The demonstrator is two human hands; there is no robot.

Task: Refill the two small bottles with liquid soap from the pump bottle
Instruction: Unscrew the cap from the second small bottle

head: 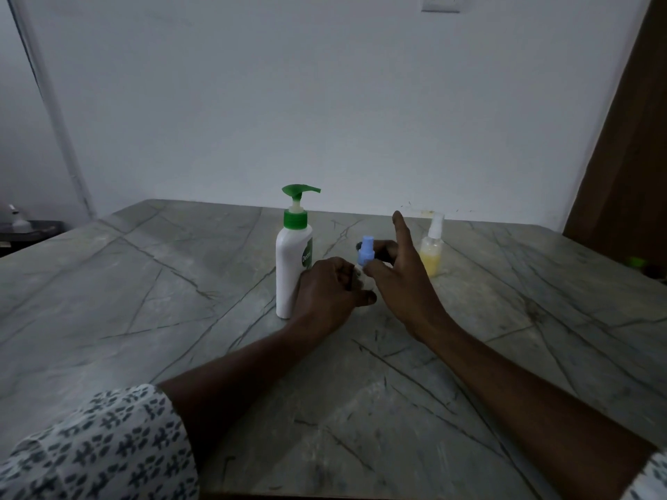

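While the left hand (332, 294) grips the blue-capped small bottle (366, 251) with curled fingers on the desk (180, 283), the right hand (408, 283) pinches its cap, index finger extended. Pump bottle (291, 268) stands touching the left hand; yellow-filled small bottle (431, 252) stands behind the right hand.

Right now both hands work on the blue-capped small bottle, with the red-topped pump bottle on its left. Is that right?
In the head view the pump bottle has a green top, not red. The left hand and right hand are both on the blue-capped small bottle beside it.
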